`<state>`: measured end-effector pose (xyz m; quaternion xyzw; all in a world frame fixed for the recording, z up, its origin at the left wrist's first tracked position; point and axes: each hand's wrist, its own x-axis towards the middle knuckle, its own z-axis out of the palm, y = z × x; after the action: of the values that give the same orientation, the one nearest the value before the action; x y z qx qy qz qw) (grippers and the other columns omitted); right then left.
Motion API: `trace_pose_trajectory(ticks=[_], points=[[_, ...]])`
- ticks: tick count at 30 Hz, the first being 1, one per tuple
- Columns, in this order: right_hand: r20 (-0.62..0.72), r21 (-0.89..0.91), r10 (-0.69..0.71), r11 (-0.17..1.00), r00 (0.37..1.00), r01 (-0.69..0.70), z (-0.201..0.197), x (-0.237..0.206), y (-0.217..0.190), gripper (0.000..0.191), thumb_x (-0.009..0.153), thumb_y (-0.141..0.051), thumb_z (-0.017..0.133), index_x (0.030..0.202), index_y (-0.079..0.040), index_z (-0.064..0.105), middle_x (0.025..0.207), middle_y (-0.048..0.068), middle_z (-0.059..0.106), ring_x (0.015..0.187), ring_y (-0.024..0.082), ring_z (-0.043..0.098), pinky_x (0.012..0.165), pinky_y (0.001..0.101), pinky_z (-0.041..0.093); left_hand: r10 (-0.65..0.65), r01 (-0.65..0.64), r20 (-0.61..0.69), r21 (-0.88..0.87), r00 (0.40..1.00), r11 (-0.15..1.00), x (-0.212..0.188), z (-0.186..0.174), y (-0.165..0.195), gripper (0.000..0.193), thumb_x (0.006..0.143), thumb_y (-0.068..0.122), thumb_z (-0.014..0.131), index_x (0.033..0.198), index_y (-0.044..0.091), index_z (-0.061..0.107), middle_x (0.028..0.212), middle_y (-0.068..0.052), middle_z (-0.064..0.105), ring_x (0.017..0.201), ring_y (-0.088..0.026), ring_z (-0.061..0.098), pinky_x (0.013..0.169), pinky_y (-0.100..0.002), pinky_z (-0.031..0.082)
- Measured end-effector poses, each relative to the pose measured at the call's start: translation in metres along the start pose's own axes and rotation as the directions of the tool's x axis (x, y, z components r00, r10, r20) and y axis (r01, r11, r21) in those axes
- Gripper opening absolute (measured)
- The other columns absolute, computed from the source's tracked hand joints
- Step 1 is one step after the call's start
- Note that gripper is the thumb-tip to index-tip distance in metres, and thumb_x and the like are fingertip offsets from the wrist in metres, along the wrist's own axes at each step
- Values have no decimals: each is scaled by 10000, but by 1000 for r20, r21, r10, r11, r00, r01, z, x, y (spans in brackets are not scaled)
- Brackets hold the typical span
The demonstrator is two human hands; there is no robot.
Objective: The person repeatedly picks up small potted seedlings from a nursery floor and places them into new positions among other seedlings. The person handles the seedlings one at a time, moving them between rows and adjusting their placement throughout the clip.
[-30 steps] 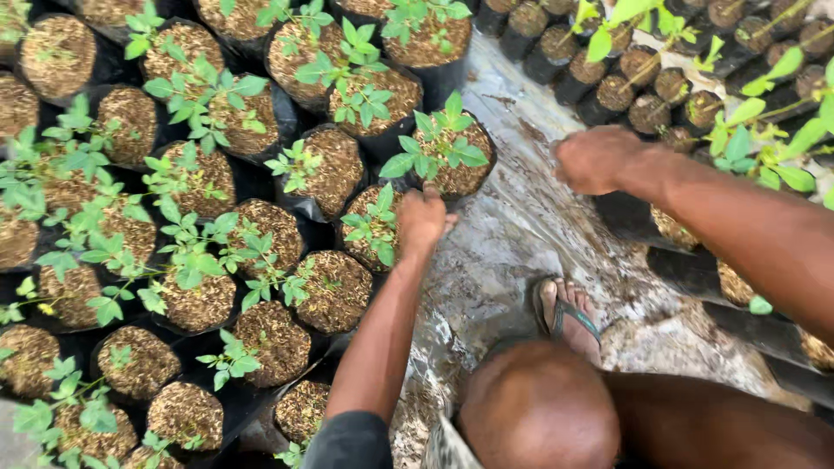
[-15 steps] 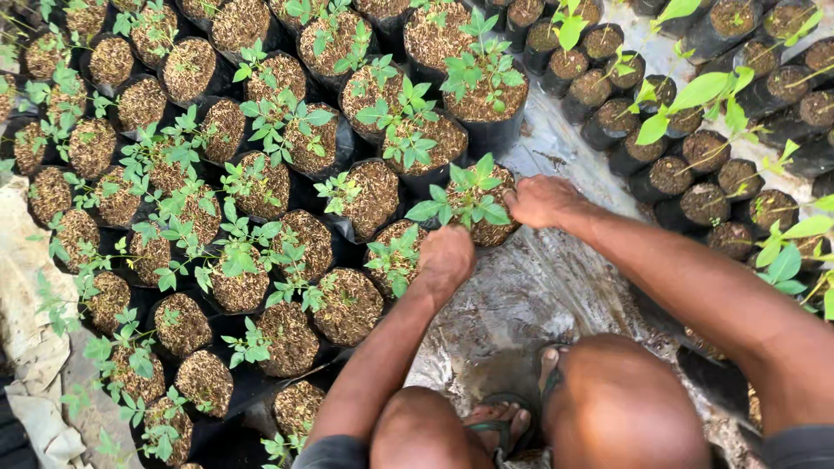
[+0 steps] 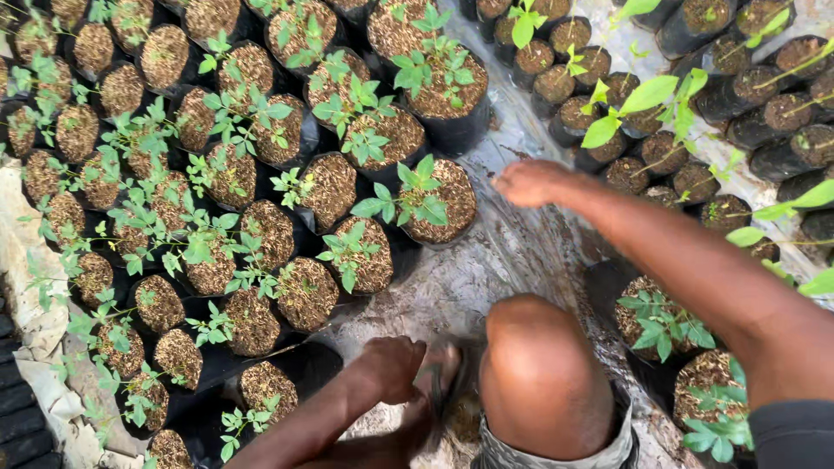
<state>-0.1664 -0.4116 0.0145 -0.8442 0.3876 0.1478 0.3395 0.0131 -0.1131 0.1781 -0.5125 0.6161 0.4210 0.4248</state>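
Note:
My right hand [image 3: 532, 183] reaches out over wrinkled grey plastic sheeting [image 3: 486, 269], fingers extended and holding nothing. It lies just right of a black seedling bag [image 3: 447, 201] filled with brown soil and a small green plant. My left hand [image 3: 391, 368] is drawn back low, fingers curled, beside my sandalled foot [image 3: 443, 375] and my bent knee [image 3: 540, 373]. Nothing shows in it. The nearest bags to it are a planted one [image 3: 308, 293] and a smaller one [image 3: 265, 384].
Many black soil-filled bags with green seedlings [image 3: 217, 200] crowd the left and top. A second block of smaller bags [image 3: 678, 104] with taller leafy shoots fills the upper right. Two planted bags [image 3: 660, 321] stand under my right arm. Pale sheeting edge [image 3: 35, 313] runs along the left.
My left hand has pulled back from the seedling bags to beside my foot. My right hand has come slightly off the bag it touched. The view has shifted back.

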Motion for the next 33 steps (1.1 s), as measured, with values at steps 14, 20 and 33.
trace_pose_trajectory(ticks=[14,20,33], points=[[107,-139,49,990,993,-34,-64,-101,36,391,968,-348,515,954,-20,728,909,227,746,838,416,707,784,561,541,-74,2,-639,-112,766,994,111,-15,-48,322,992,262,553,1146,-14,613,903,-231,739,847,-393,736,761,-492,599],[132,-184,6,983,991,19,-47,-80,-22,551,1023,-481,474,1071,-3,744,1117,220,733,1062,437,682,936,557,530,-295,-274,-668,-609,684,745,144,-42,-125,472,1064,289,586,1218,-156,576,829,-246,760,762,-327,753,677,-379,576],[-10,39,118,992,993,-118,11,15,-59,452,977,-371,513,1071,8,740,1133,245,716,1081,404,692,989,546,519,-263,38,-219,-697,940,716,202,-92,-180,420,1088,332,463,1254,-13,637,1083,-193,794,895,-204,760,731,-288,560]])
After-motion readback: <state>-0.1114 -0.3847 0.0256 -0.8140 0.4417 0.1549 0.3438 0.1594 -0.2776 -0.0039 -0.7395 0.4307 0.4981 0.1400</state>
